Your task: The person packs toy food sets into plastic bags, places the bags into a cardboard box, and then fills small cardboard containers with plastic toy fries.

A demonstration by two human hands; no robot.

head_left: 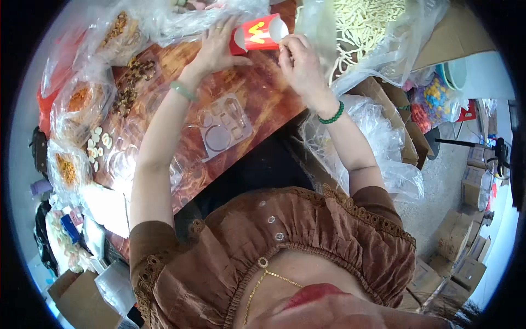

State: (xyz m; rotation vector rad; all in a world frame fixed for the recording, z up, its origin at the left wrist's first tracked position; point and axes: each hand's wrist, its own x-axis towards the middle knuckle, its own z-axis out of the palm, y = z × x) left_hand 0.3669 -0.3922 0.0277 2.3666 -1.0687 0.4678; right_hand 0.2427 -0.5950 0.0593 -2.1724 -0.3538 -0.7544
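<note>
A small red French fry carton (257,34) with a yellow M-like mark is at the top middle, tipped sideways with its white inside showing at the right end. My right hand (300,63), with a green bead bracelet, pinches the carton's right edge between thumb and fingers. My left hand (215,50), wearing a pale green bangle, lies against the carton's left end, its fingers stretched and its thumb spread out below. Right of the carton, an opened clear bag holds many cream-coloured fry-shaped sticks (366,27). Below my hands, a clear plastic molded tray (226,127) rests on the table.
The reddish-brown table (263,104) bears clear bags of orange bits (78,101), dark brown pieces (133,82) and pale round slices (97,143) at left. A carton box lined with clear plastic (361,137) stands right. Stacked boxes (455,236) are on the floor.
</note>
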